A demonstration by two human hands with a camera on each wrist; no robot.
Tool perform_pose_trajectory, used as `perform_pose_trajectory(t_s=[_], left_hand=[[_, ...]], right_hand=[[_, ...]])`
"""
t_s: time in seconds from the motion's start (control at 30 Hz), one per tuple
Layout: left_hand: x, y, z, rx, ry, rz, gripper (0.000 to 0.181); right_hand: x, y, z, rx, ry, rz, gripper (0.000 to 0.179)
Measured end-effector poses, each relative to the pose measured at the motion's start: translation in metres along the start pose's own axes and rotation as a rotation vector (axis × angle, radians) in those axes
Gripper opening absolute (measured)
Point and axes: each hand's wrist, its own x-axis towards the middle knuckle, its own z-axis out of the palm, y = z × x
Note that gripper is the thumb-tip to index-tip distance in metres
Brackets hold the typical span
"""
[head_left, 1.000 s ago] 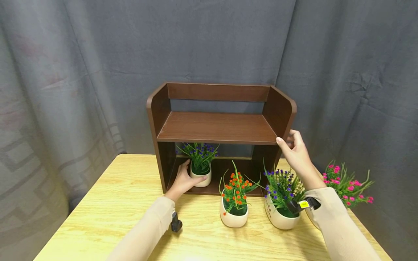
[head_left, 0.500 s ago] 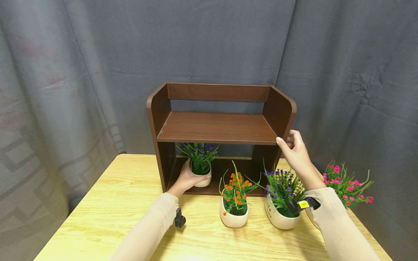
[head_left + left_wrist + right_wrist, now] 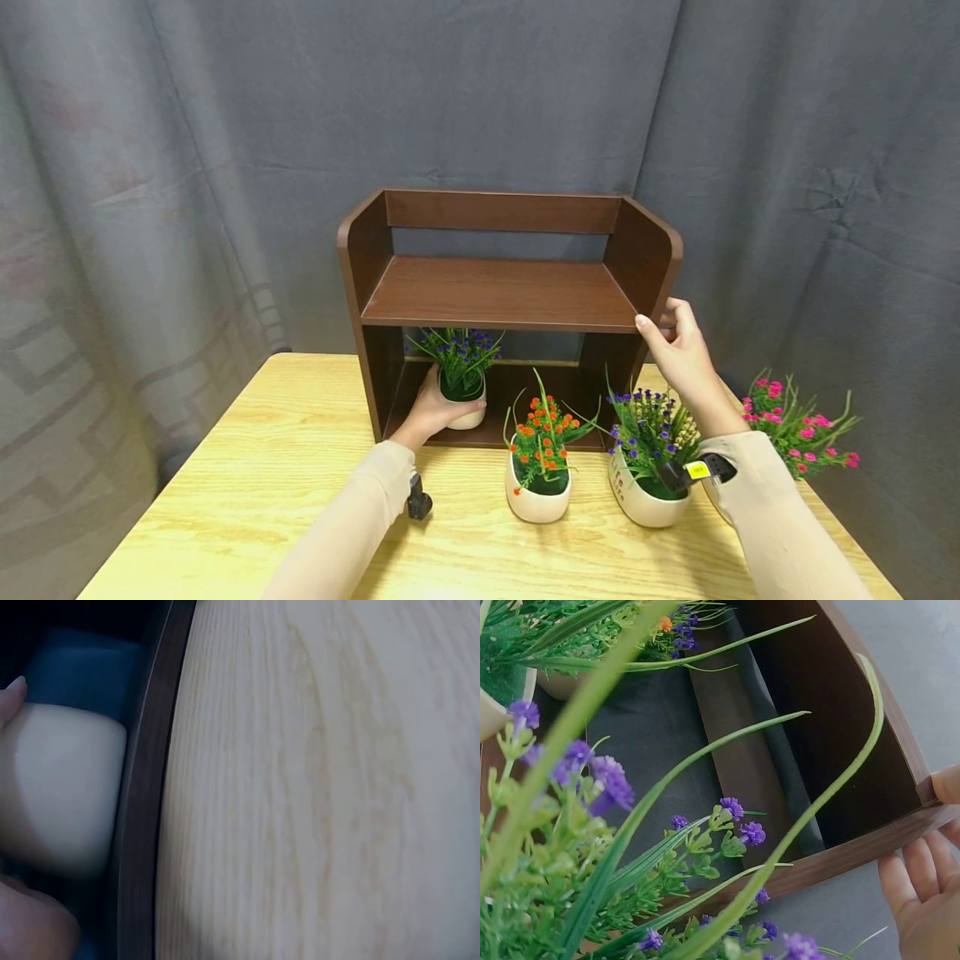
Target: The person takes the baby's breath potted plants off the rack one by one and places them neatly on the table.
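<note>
In the lower compartment of the brown wooden shelf (image 3: 495, 292), a white flowerpot (image 3: 472, 418) with artificial purple flowers stands toward the left. My left hand (image 3: 432, 411) grips this pot from its left side, the thumb across the front and the fingers round the back. The left wrist view shows the white pot (image 3: 64, 787) between thumb and fingers, just inside the shelf's front edge. My right hand (image 3: 681, 358) holds the shelf's right side panel, thumb at the front edge and fingers behind it, as the right wrist view also shows.
On the wooden table (image 3: 247, 475) before the shelf stand a pot of orange flowers (image 3: 538, 504), a lettered pot of purple flowers (image 3: 651, 507), and a plant with pink flowers (image 3: 806, 433) partly behind the right forearm. A grey curtain (image 3: 510, 92) hangs behind.
My left hand has slid a little right and closer round the flowerpot, its thumb reaching further across the front. The pot, the shelf and my right hand look unmoved.
</note>
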Motion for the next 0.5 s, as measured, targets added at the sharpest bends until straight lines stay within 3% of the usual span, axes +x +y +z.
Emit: perform_pose_trajectory(t_s=[0.5], left_hand=[[0.0029, 0.0018, 0.0006, 0.024, 0.001, -0.011, 0.101]], right_hand=[[-0.0018, -0.0020, 0.0005, -0.005, -0.003, -0.034, 0.049]])
